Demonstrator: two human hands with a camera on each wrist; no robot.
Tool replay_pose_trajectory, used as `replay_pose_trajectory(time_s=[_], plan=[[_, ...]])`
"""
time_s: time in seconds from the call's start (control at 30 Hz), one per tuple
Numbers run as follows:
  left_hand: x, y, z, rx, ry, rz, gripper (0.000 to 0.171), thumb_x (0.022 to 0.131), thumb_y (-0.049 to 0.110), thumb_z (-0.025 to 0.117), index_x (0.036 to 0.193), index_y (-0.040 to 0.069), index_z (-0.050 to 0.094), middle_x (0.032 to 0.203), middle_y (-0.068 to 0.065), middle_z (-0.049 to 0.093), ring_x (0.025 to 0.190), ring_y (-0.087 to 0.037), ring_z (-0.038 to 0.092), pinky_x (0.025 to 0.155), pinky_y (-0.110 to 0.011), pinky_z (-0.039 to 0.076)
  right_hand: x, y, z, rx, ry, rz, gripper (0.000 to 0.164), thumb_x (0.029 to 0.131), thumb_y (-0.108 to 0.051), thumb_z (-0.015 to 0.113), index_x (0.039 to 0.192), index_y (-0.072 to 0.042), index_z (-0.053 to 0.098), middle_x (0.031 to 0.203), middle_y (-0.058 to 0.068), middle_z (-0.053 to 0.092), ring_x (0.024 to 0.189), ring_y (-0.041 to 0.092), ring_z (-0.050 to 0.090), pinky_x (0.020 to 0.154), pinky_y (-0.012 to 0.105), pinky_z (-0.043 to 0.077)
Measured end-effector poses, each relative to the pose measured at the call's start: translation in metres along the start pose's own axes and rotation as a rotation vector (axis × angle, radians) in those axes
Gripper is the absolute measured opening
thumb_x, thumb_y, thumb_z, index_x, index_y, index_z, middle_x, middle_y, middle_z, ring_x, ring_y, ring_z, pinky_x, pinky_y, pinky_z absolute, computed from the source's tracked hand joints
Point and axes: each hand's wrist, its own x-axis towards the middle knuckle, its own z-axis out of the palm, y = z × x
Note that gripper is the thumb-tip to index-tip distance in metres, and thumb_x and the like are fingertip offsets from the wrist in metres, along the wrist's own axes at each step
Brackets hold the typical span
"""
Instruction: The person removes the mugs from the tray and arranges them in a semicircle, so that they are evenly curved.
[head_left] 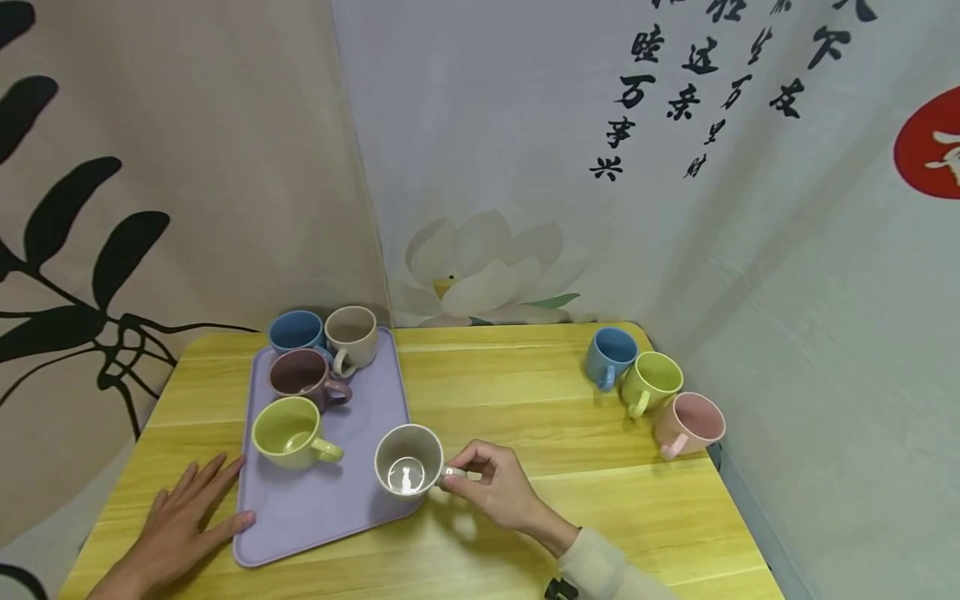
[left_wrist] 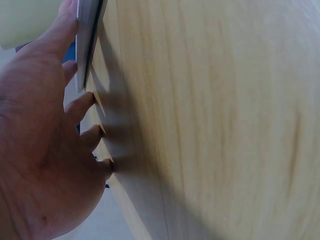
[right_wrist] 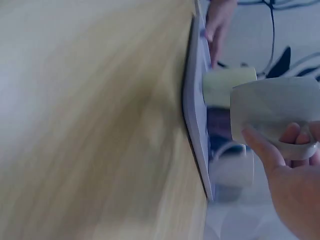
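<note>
My right hand pinches the handle of a pale grey mug, whose open top faces up. In the right wrist view this mug hangs a little above the lilac tray, over its near right part. My left hand lies spread with straight fingers at the tray's left edge, the thumb and index finger touching the rim. On the tray stand a yellow-green mug, a plum mug, a blue mug and a beige mug.
At the right edge of the wooden table stand a blue mug, a yellow-green mug and a pink mug in a slanting row. Behind the table hangs a printed cloth.
</note>
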Motion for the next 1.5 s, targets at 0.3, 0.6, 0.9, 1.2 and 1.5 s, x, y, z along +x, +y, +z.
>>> replay_pose_trajectory(time_s=[0.3, 0.6, 0.9, 1.2, 1.5], plan=[[-0.003, 0.001, -0.001, -0.008, 0.007, 0.013, 0.099, 0.109, 0.063, 0.065, 0.181, 0.013, 0.021, 0.176, -0.049, 0.019, 0.158, -0.084, 0.002, 0.112, -0.103, 0.001, 0.005, -0.004, -0.036, 0.011, 0.175, 0.0, 0.021, 0.103, 0.006, 0.074, 0.115, 0.021, 0.065, 0.119, 0.047, 0.068, 0.105, 0.012, 0.082, 0.093, 0.039, 0.072], [-0.001, -0.002, 0.001, -0.03, -0.009, -0.001, 0.101, 0.108, 0.067, 0.064, 0.182, 0.014, 0.018, 0.176, -0.05, 0.016, 0.158, -0.084, -0.002, 0.112, -0.103, -0.004, 0.012, 0.0, -0.064, 0.057, 0.412, 0.05, 0.024, 0.102, 0.008, 0.075, 0.117, 0.023, 0.064, 0.115, 0.032, 0.076, 0.099, 0.023, 0.085, 0.092, 0.041, 0.072], [0.0, -0.006, 0.003, -0.029, 0.003, 0.008, 0.101, 0.109, 0.067, 0.064, 0.182, 0.017, 0.017, 0.177, -0.049, 0.016, 0.158, -0.084, -0.003, 0.113, -0.103, -0.006, 0.024, 0.006, -0.081, 0.058, 0.66, 0.046, 0.021, 0.1, 0.009, 0.077, 0.114, 0.021, 0.066, 0.101, 0.022, 0.079, 0.084, 0.018, 0.083, 0.084, 0.038, 0.074], [0.002, -0.009, 0.004, -0.043, -0.004, -0.001, 0.102, 0.108, 0.068, 0.064, 0.182, 0.017, 0.017, 0.177, -0.049, 0.014, 0.158, -0.083, -0.004, 0.113, -0.102, -0.008, 0.035, 0.014, -0.102, 0.041, 0.813, 0.041, 0.02, 0.1, 0.007, 0.079, 0.114, 0.017, 0.068, 0.095, 0.01, 0.078, 0.079, 0.015, 0.081, 0.079, 0.032, 0.073], [0.001, -0.007, 0.005, -0.025, -0.004, -0.002, 0.103, 0.108, 0.069, 0.065, 0.182, 0.016, 0.017, 0.176, -0.049, 0.016, 0.157, -0.084, -0.002, 0.112, -0.103, -0.005, 0.046, 0.021, -0.124, 0.08, 0.927, 0.046, 0.02, 0.101, 0.005, 0.079, 0.114, 0.014, 0.068, 0.089, 0.001, 0.073, 0.076, 0.014, 0.079, 0.082, 0.035, 0.074]])
